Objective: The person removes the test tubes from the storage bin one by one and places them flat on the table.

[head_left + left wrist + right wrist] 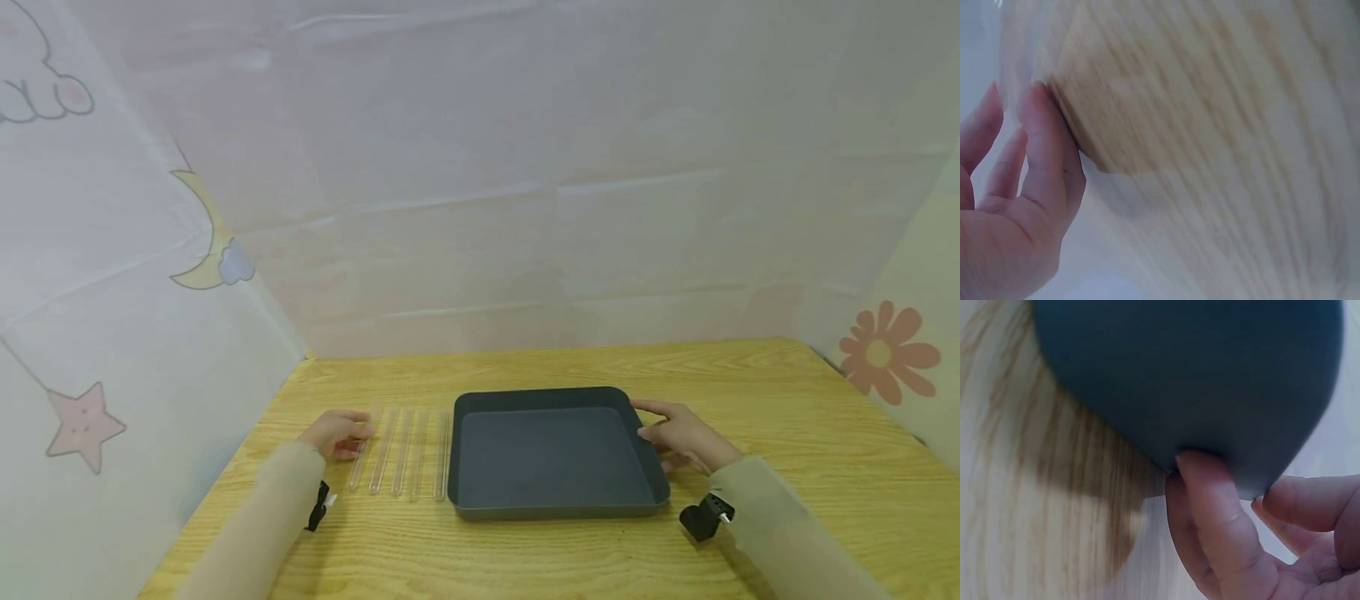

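My left hand lies on the table at the left of a row of several clear test-tube-like tubes. Its fingertips are at the upper part of the leftmost tube; whether they touch it is hard to tell. The left wrist view shows those fingers loosely extended. A dark grey rectangular baking tray stands flat to the right of the tubes, with nothing in it. Against its right side is my right hand. In the right wrist view, fingers touch the tray's outer wall, with the thumb at the rim.
The wooden table carries the tubes and the tray. Pale printed cloth hangs behind it and along both sides. A black wrist camera sits under the right sleeve, close to the tabletop.
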Demonstrator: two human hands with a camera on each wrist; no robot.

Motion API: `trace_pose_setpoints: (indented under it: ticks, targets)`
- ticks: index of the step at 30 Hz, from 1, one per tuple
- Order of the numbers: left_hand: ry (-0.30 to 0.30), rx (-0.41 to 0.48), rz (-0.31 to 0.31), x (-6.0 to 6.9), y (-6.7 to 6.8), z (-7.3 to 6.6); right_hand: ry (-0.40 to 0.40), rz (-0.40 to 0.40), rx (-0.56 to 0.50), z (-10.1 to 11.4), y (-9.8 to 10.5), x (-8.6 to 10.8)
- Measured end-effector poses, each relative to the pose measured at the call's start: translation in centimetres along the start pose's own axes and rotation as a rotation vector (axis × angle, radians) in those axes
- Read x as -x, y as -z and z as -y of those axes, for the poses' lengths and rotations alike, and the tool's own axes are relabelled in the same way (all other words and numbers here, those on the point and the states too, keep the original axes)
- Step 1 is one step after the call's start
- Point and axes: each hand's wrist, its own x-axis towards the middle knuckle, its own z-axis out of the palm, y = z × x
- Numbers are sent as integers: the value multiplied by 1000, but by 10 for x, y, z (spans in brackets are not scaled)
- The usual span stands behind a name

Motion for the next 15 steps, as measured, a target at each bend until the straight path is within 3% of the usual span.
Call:
trace_pose_setpoints:
  ticks: [7,15]
  targets:
    - [32,-36,-77,-7,-5,3,20,0,-10,-1,0,1]
    - [61,-9,-93,-4,-5,4,21,-4,-11,0,0,0]
